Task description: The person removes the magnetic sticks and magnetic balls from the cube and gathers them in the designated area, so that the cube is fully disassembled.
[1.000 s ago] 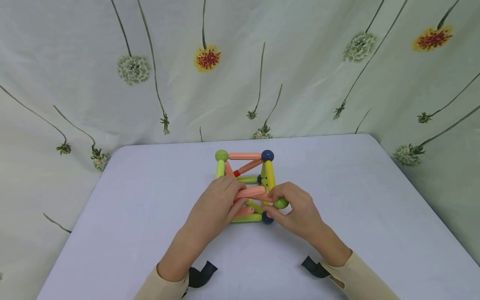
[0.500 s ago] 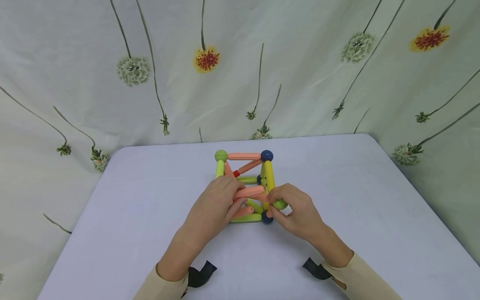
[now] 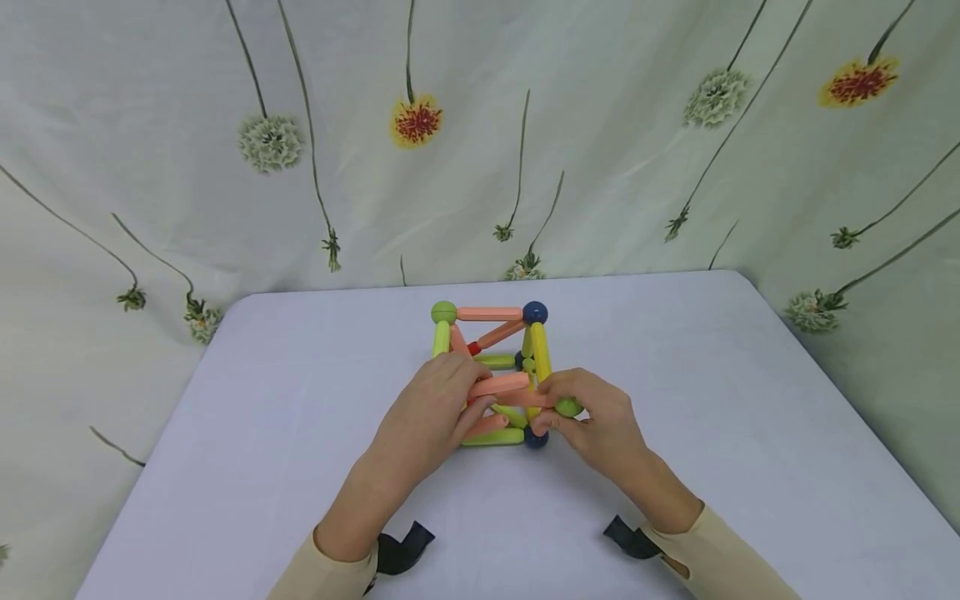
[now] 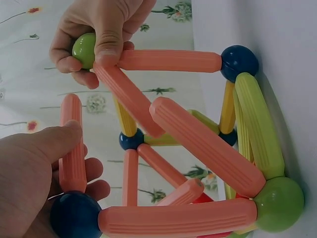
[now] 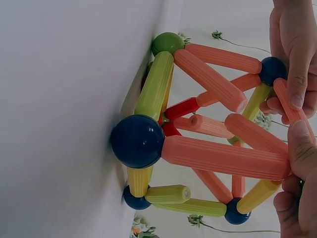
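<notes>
A frame of magnetic rods and balls (image 3: 491, 314) stands on the table between both hands. My left hand (image 3: 427, 408) pinches a salmon-pink magnetic rod (image 4: 72, 144) that rises from a dark blue ball (image 4: 74, 215); in the left wrist view its thumb lies along the rod. My right hand (image 3: 596, 417) grips a green ball (image 4: 83, 50), thumb pressed where two pink rods meet it. One of those, a level rod (image 4: 171, 60), reaches a dark blue ball (image 4: 239, 63) near the table. The other, a slanted rod (image 4: 130, 101), angles inward. Fingers partly hide the green ball.
White table (image 3: 262, 467) surrounds the frame. Behind hangs a pale cloth (image 3: 600, 167) printed with flowers. Within the frame, several loose-ended rods jut inward, among them a short lime rod (image 5: 168, 194) and a pink rod (image 5: 213, 82). Black straps (image 3: 405, 548) hang at the wrists.
My right hand has shifted slightly right over the last half second, with the green ball showing a little further right and more of the pink rod visible. The left hand holds steady.
</notes>
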{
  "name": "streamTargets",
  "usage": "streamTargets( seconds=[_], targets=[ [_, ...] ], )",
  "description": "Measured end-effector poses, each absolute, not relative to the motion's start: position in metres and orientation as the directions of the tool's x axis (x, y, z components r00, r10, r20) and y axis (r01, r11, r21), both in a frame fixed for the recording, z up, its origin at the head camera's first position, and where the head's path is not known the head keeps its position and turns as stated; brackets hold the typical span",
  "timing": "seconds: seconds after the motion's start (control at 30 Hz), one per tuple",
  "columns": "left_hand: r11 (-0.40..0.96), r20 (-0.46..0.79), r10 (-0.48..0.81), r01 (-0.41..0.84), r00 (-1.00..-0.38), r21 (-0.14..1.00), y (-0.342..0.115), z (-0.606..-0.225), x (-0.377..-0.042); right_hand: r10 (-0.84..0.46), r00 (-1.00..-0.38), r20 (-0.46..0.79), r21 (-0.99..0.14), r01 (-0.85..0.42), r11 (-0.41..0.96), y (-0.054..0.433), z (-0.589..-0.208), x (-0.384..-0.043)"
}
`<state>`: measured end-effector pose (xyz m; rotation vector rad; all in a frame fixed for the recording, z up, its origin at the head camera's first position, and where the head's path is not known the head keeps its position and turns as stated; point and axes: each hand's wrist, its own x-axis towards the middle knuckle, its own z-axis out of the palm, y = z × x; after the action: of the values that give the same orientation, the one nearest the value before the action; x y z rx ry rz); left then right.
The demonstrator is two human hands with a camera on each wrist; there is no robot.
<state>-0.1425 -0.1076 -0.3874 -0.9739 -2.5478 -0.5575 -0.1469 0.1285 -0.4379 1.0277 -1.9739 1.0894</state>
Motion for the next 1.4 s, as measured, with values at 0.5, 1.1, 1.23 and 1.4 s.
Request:
streamTargets(
  seconds=[0.5,1.1,1.23,1.4],
  targets=[
    [0.681,0.454,0.545,0.688,-0.705,0.252,-0.109,-0.389,-0.144,-0.158,-0.721,0.675,-0.738,-0.660,-0.140,0.153,-0.427,-0.148],
    [0.669,0.467,0.547,0.698,-0.695,0.255,-0.110,-0.389,-0.144,-0.138,-0.958,0.252,-0.849,-0.150,-0.507,0.201,-0.429,-0.172],
    [0.665,0.463,0.555,0.703,-0.691,0.252,-0.109,-0.388,-0.144,-0.227,-0.966,0.119,-0.935,-0.032,-0.354,0.214,-0.440,-0.186],
    [0.671,0.444,0.563,0.699,-0.697,0.247,-0.107,-0.388,-0.143,-0.162,-0.986,-0.038,-0.999,0.041,-0.015,0.225,-0.454,-0.205]
  ],
)
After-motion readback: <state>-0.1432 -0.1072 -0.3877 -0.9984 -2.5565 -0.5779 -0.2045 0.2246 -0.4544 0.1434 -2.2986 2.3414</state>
